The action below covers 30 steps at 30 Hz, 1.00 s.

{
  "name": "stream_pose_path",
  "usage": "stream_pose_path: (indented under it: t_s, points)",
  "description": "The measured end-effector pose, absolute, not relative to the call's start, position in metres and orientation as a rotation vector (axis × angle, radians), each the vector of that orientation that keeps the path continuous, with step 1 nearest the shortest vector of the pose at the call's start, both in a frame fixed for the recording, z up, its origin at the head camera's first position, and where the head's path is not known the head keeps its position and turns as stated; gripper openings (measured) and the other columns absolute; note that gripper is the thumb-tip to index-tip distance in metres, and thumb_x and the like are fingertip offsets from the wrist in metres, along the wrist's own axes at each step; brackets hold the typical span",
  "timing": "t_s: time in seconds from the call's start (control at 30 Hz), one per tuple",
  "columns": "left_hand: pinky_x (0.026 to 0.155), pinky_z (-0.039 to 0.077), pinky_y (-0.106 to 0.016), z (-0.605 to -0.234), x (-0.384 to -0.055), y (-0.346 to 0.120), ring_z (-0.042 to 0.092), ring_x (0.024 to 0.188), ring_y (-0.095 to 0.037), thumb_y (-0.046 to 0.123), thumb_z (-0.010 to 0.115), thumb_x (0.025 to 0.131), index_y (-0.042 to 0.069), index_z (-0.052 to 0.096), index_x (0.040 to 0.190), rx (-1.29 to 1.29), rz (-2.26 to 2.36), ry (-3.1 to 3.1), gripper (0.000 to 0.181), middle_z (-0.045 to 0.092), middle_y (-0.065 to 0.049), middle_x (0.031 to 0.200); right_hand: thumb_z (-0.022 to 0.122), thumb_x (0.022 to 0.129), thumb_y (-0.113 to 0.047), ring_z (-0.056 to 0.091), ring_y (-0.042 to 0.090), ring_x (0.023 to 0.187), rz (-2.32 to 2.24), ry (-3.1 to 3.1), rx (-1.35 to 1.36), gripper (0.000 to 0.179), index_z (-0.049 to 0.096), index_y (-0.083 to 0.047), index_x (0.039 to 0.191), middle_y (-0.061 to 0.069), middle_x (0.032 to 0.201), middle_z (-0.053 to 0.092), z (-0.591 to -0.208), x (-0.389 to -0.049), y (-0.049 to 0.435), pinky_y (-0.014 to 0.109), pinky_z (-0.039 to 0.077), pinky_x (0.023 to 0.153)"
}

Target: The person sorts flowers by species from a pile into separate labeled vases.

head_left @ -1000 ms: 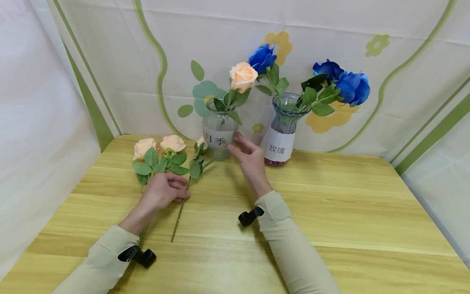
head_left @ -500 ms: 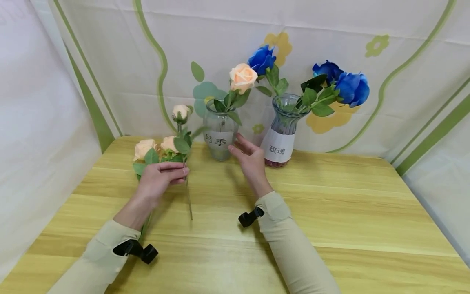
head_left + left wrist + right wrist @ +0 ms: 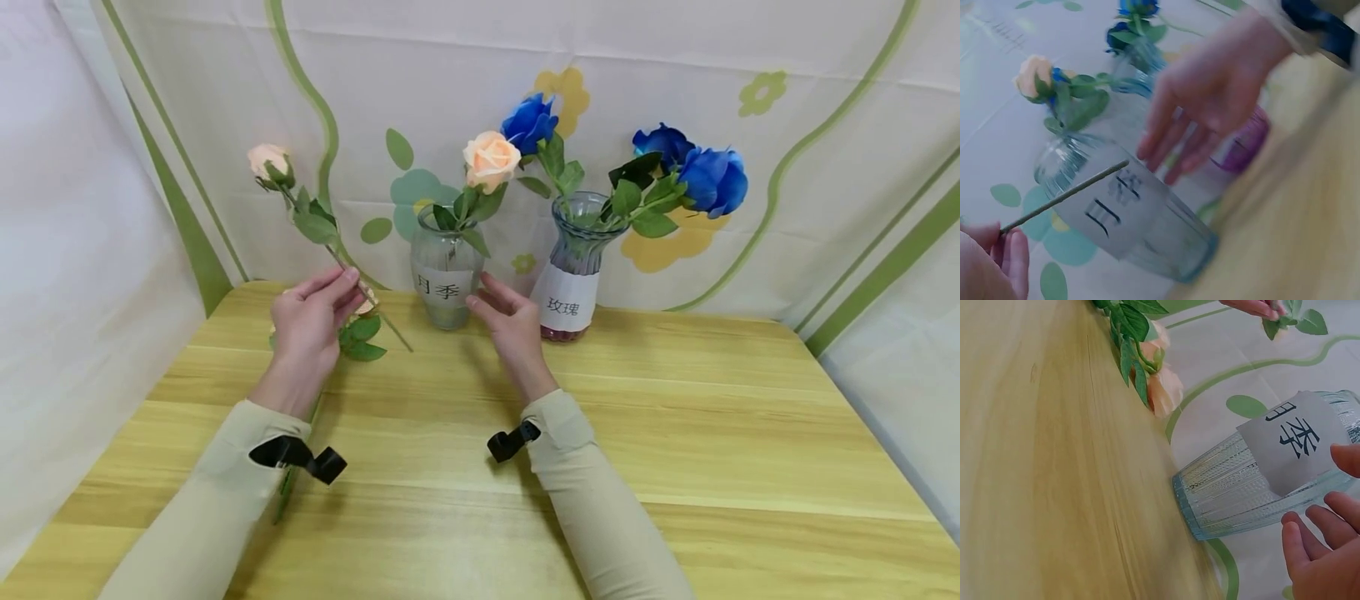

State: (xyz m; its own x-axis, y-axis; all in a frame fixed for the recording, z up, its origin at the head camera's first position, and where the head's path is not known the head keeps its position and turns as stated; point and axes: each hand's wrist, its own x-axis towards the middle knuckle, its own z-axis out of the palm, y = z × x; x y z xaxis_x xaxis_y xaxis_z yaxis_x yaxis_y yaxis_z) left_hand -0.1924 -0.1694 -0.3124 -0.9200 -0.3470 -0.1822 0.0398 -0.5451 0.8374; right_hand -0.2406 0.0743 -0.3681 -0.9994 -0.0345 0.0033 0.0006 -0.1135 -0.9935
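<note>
My left hand [image 3: 307, 329] pinches the thin stem of a pale peach rose [image 3: 268, 162]. The flower tilts up and to the left over the table, and the bare stem end [image 3: 1066, 195] points toward the clear glass vase [image 3: 430, 252]. That vase stands upright, wears a white paper label [image 3: 1297, 440] and contains one peach rose [image 3: 491, 161]. Beside its right side is my right hand [image 3: 512, 329], fingers loosely extended, thumb and fingertips right at the glass. More peach roses [image 3: 1163, 394] lie on the table, mostly hidden behind my left hand in the head view.
A bluish ribbed vase [image 3: 576, 246] with a white label stands to the right, bearing several blue roses [image 3: 716, 182]. Behind both vases hangs a pale curtain [image 3: 420, 50] with printed flowers. The wooden table [image 3: 675, 433] extends toward me and to the right.
My left hand has lifted the peach rose from the table and moved up and left, swinging its bloom leftward and its stem end toward the vase. My right hand has stayed by the vase.
</note>
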Motion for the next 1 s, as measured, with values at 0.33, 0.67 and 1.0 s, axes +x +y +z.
stream_pose_path:
  t_s: [0.33, 0.67, 1.0]
  points:
    - [0.078, 0.066, -0.026, -0.285, -0.228, -0.144, 0.076, 0.079, -0.020, -0.003, 0.082, 0.088, 0.001, 0.075, 0.094, 0.464, -2.473, -0.957, 0.011, 0.077, -0.007, 0.088, 0.077, 0.099, -0.015, 0.064, 0.022, 0.138, -2.313, 2.083, -0.045, 0.050, 0.063, -0.012, 0.147, 0.006, 0.151, 0.065, -0.368, -0.240, 0.078, 0.037, 0.050, 0.119]
    - [0.079, 0.064, -0.027, -0.264, -0.248, -0.135, 0.074, 0.080, -0.020, -0.004, 0.082, 0.089, 0.005, 0.075, 0.107, 0.457, -2.378, -0.750, 0.021, 0.077, -0.011, 0.093, 0.076, 0.098, -0.013, 0.064, 0.024, 0.137, -2.323, 2.077, -0.039, 0.049, 0.064, -0.010, 0.146, 0.008, 0.150, 0.065, -0.369, -0.241, 0.074, 0.037, 0.051, 0.118]
    - [0.087, 0.066, -0.035, -0.250, -0.263, -0.129, 0.073, 0.077, -0.021, -0.002, 0.083, 0.088, 0.009, 0.077, 0.112, 0.483, -2.332, -0.675, 0.027, 0.076, -0.011, 0.086, 0.075, 0.099, -0.010, 0.063, 0.030, 0.139, -2.346, 2.087, -0.059, 0.048, 0.064, -0.009, 0.145, 0.010, 0.149, 0.066, -0.370, -0.240, 0.074, 0.038, 0.052, 0.118]
